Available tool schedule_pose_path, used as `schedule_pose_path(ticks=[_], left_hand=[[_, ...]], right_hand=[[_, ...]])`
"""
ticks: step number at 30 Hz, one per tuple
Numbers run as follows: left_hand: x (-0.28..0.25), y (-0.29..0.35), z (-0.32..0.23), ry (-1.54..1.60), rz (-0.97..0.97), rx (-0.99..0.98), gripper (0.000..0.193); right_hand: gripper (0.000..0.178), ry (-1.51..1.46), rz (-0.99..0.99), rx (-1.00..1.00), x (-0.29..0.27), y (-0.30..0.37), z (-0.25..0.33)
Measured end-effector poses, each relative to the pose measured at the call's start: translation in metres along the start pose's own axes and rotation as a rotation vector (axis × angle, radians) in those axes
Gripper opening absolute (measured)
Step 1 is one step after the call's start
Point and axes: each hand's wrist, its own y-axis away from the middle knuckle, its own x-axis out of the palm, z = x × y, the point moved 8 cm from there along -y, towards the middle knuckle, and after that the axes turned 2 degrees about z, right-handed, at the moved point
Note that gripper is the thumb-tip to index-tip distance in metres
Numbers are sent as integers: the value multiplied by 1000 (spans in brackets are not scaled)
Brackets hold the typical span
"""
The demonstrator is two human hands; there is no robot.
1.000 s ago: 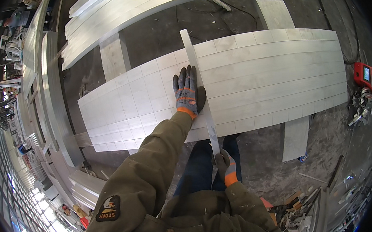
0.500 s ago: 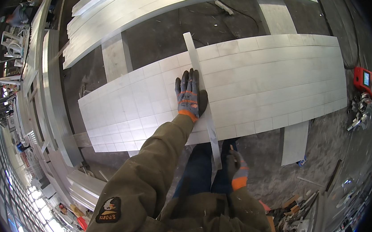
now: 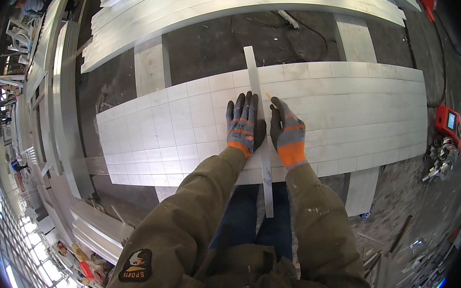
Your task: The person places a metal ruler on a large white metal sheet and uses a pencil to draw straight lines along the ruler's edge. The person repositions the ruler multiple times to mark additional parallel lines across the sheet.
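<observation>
Across the pale metal surface (image 3: 348, 102), ruled with a grid of thin lines, lies a narrow metal straightedge (image 3: 265, 163). My left hand (image 3: 241, 123), in a grey and orange work glove, presses flat just left of it, fingers stretched out and thumb against its edge. Close to the strip's right side, my right hand (image 3: 288, 130) wears a matching glove. Its fingers pinch a thin tan pencil (image 3: 268, 96) that points up toward the far edge. Whether the pencil's tip touches the surface, I cannot tell.
Long metal profiles (image 3: 239, 4) lie side by side at the far end. Two flat beams, left (image 3: 150, 63) and right (image 3: 354, 37), pass under the gridded surface. A red device with a screen (image 3: 450, 123) stands at the right. More long profiles (image 3: 68, 115) line the left.
My right hand has come up from beside my legs to the right side of the straightedge, carrying the pencil. My left hand stays flat against the strip; the view has shifted slightly.
</observation>
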Motion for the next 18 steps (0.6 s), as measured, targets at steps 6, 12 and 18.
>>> schedule_pose_path(ticks=[6,12,18], left_hand=[[-4,0,-1,69,-30,3,79],[-5,-1,-2,65,-47,9,78],[-6,-2,-4,39,-23,-10,78]], right_hand=[[57,125,172,91,30,-16,-21],[53,301,207,42,36,-27,-16],[50,573,368,-10,37,1,-13]])
